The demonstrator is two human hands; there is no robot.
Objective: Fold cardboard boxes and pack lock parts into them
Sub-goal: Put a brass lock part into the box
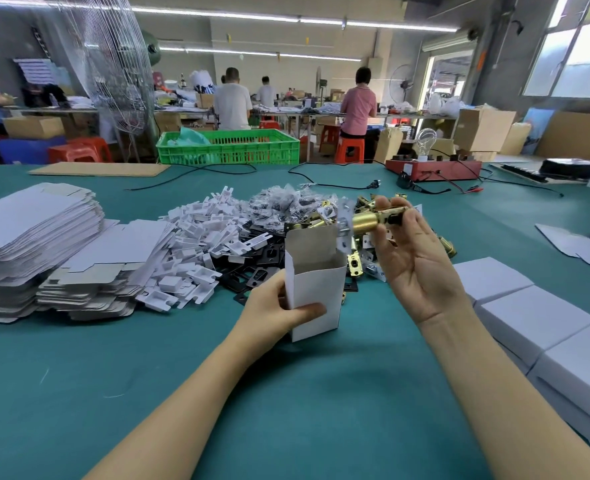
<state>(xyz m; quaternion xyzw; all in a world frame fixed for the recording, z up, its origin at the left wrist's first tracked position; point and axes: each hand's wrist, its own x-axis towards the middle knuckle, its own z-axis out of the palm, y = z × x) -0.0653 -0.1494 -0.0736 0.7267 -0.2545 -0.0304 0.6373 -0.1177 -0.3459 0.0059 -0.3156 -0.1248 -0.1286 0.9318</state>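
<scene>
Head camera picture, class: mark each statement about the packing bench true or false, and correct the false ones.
1. The left hand holds a white box upright with its top open. True.
2. The right hand is empty. False: it holds a brass latch bolt in its fingertips.
3. The latch bolt already sits inside the box. False: it is above and to the right of the opening.
4. Flat, unfolded box blanks are stacked on the left of the green table. True.
5. Closed white boxes lie to the right. True.
6. The green plastic crate stands on the green table. False: it stands beyond the table's far edge.
</scene>
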